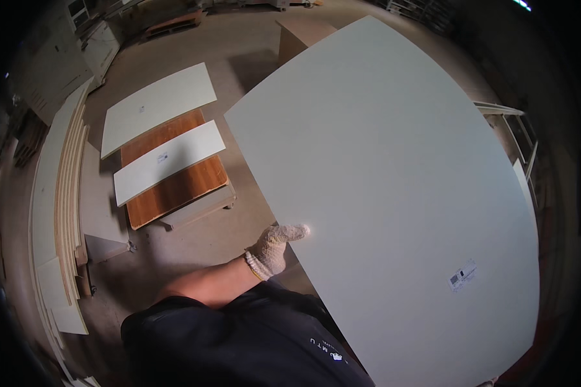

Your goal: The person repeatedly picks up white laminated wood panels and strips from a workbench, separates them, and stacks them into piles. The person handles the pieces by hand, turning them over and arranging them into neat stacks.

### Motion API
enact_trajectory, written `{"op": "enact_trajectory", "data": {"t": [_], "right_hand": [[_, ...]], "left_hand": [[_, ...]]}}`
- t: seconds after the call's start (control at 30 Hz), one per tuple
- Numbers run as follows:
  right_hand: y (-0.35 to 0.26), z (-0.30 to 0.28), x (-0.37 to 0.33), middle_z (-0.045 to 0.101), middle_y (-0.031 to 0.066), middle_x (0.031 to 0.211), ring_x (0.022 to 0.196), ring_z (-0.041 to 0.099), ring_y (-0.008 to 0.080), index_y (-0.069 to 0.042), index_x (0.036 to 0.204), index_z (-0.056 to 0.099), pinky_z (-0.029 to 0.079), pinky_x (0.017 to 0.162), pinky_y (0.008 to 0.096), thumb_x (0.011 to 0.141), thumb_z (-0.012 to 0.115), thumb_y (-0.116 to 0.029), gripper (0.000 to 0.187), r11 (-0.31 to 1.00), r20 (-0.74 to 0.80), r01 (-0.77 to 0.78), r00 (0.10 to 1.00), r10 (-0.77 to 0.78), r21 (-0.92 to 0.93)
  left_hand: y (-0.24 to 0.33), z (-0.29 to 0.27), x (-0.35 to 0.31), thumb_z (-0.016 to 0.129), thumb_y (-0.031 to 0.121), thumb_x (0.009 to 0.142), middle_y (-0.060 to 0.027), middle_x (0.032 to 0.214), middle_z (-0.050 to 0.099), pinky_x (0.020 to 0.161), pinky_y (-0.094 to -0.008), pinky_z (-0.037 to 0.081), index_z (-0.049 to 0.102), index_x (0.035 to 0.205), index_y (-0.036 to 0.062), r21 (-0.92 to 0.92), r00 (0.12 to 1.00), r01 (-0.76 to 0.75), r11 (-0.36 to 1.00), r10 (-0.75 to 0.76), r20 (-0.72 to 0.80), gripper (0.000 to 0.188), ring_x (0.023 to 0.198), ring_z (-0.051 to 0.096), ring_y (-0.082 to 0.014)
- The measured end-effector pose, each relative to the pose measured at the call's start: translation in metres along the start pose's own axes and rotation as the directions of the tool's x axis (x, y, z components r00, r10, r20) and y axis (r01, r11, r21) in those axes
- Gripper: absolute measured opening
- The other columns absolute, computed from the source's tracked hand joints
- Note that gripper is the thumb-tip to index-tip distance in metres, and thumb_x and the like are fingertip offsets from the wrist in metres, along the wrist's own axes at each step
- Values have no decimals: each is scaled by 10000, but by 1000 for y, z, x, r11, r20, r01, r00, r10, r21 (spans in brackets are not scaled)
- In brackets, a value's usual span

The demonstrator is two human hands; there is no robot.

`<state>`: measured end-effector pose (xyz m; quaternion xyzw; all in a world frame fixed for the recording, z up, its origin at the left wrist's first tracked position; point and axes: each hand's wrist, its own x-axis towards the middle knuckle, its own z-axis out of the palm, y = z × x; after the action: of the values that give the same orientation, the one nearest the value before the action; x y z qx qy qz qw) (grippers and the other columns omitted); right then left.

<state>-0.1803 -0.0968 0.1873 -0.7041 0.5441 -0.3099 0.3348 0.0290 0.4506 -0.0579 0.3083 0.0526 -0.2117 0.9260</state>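
Note:
A large pale board [394, 180] fills the middle and right of the view, tilted across in front of me. My left hand [274, 248], in a knitted work glove, is closed on the board's left edge. Its thumb lies on the face of the board and its fingers are hidden behind. A small label [462, 276] is stuck near the board's lower right. At the board's bottom edge a small light bit shows that may be the glove of my right hand [490, 382]; its fingers cannot be made out.
A low wheeled cart with a brown wood-grain top [181, 197] stands to the left, bearing two white panels [161, 106]. Further left is a long stack of boards [61, 193]. A metal frame [519, 132] stands at the right, and a brown box-like piece [297, 39] behind the board.

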Motion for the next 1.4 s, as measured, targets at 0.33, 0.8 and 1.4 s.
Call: {"op": "enact_trajectory", "data": {"t": [0.33,0.8,1.4], "right_hand": [[-145,263,4,676,152,1367,1188,628,246,96,1420,611,486,1043,373,1127,441,-468,658,863,490,494,781,-387,-107],[-189,515,-261,714,134,1207,1115,614,210,81,1334,690,485,1005,362,1080,583,-466,613,826,721,543,510,-469,153],[-53,576,-481,685,27,837,756,587,144,12,959,758,496,681,324,1045,664,-397,428,813,822,575,414,-391,98]], "left_hand": [[102,-157,-160,730,227,881,-187,1294,698,1071,-481,537,640,1347,-39,-190,781,-535,824,396,-484,544,1216,679,-356],[174,-257,-287,598,346,939,-137,1307,640,1017,-428,496,645,1230,-11,193,325,-772,606,637,-699,463,1214,607,-271],[240,-480,-265,641,281,1011,-126,1285,700,1001,-449,578,668,1300,27,135,158,-876,463,541,-826,386,1167,694,-285]]}}
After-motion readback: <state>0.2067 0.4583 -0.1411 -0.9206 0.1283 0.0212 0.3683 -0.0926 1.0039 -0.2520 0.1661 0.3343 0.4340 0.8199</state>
